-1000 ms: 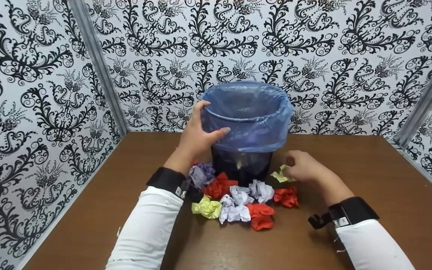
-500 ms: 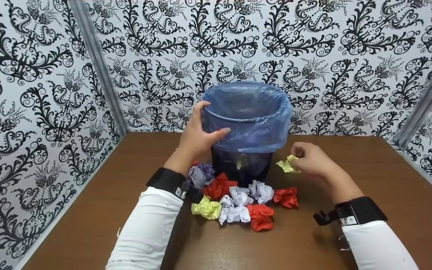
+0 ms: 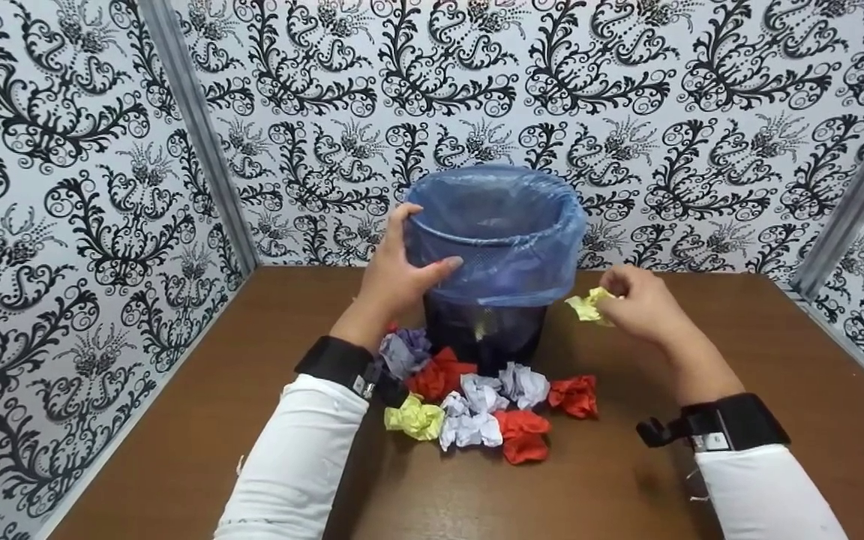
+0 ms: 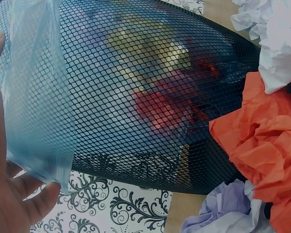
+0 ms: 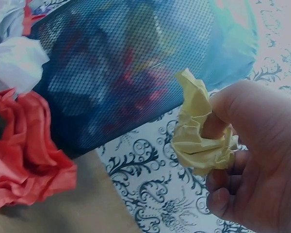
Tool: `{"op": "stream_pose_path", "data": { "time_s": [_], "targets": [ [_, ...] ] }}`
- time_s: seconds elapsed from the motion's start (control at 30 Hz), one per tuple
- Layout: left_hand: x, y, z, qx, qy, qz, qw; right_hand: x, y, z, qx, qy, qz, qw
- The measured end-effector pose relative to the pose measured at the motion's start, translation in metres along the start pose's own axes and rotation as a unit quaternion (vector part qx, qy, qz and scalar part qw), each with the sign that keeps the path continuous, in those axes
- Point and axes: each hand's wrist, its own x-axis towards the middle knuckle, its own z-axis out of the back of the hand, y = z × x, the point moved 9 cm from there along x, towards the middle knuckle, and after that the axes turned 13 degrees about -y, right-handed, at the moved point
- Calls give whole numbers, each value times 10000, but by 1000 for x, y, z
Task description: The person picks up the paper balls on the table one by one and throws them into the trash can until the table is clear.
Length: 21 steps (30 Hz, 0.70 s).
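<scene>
A black mesh trash bin [image 3: 488, 334] lined with a blue plastic bag [image 3: 529, 262] stands upright on the brown table. My left hand [image 3: 396, 270] grips its upper left side, thumb across the front and fingers around the edge. Through the mesh in the left wrist view, red crumpled paper [image 4: 160, 109] and yellowish paper show inside. To the right of the bin, my right hand [image 3: 646, 304] pinches a yellow crumpled paper ball [image 3: 589, 306], raised above the table and below rim height. The right wrist view shows that yellow paper [image 5: 196, 136] between thumb and fingers.
Crumpled paper balls lie around the bin's front: a yellow one [image 3: 414, 418], red ones [image 3: 573, 396], white ones [image 3: 469, 427] and a purple one [image 3: 406, 351]. A black-and-white patterned wall [image 3: 672, 180] closes off the back of the table [image 3: 702, 315], with another at left.
My right hand has lifted the yellow paper ball from beside the bin's base, moving up and to the right. The left hand and the bin have stayed in place.
</scene>
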Motion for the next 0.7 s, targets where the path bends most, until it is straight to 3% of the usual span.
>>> {"op": "stream_pose_path", "data": {
  "time_s": [0.13, 0.3, 0.7],
  "targets": [
    [0, 0, -1, 147, -9, -18, 9999, 2, 7, 16, 133, -200, -172, 9996],
    [2, 0, -1, 110, -37, -32, 9999, 12, 23, 37, 315, -156, -485, 9982],
    [3, 3, -1, 128, -27, -23, 9999, 46, 81, 86, 120, -267, -355, 9989]
  ]
}}
